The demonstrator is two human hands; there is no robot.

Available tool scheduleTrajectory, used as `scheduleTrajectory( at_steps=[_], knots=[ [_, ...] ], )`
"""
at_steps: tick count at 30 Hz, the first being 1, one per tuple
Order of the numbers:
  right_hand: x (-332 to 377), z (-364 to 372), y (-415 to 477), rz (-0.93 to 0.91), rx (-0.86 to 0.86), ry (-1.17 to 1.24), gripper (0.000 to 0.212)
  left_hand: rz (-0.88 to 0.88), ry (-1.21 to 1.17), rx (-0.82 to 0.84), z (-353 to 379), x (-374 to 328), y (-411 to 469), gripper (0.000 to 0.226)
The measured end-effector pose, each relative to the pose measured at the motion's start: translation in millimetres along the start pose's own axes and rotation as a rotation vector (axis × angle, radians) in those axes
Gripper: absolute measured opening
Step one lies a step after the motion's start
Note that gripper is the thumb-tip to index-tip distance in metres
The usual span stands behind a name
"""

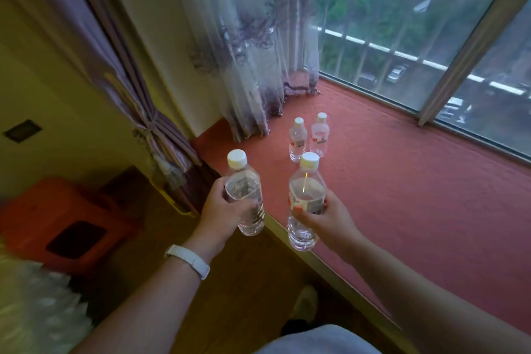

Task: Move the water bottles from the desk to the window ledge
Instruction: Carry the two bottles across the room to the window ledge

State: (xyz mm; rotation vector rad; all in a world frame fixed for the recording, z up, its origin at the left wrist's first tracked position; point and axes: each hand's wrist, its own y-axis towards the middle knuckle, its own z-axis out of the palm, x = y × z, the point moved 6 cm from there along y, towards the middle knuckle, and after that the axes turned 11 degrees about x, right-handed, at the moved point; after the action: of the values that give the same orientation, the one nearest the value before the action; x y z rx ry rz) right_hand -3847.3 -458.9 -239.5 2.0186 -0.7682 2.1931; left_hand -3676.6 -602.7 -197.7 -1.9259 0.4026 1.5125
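Note:
My left hand [221, 210] grips a clear water bottle [245, 190] with a white cap, held upright in the air at the near edge of the window ledge [402, 181]. My right hand [327, 218] holds a second clear bottle [306, 198] with a red and white label, also upright, just over the ledge's front edge. Two more capped bottles stand on the red ledge cover farther in: one [298, 139] on the left, one [319, 135] right beside it. The desk is out of view.
A sheer patterned curtain [250, 60] hangs onto the ledge's far left corner. A tied purple drape [143, 112] hangs left of the ledge. An orange stool [66, 221] stands on the wooden floor at lower left. The window glass [402, 31] bounds the ledge behind.

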Motion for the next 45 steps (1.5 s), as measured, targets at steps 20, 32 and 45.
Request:
scheduleTrajectory(
  at_steps=[20, 32, 45],
  knots=[
    [-16, -159, 64, 0.085, -0.497, 0.028, 0.057, 0.027, 0.363, 0.503, 155, -12, 215, 0.057],
    [-59, -216, 129, 0.175, -0.696, 0.083, 0.060, 0.062, 0.420, 0.730, 229, 35, 330, 0.057],
    [-127, -261, 188, 0.217, -0.789, 0.010, 0.061, 0.107, 0.480, 0.747, 294, 103, 388, 0.063]
  ],
)
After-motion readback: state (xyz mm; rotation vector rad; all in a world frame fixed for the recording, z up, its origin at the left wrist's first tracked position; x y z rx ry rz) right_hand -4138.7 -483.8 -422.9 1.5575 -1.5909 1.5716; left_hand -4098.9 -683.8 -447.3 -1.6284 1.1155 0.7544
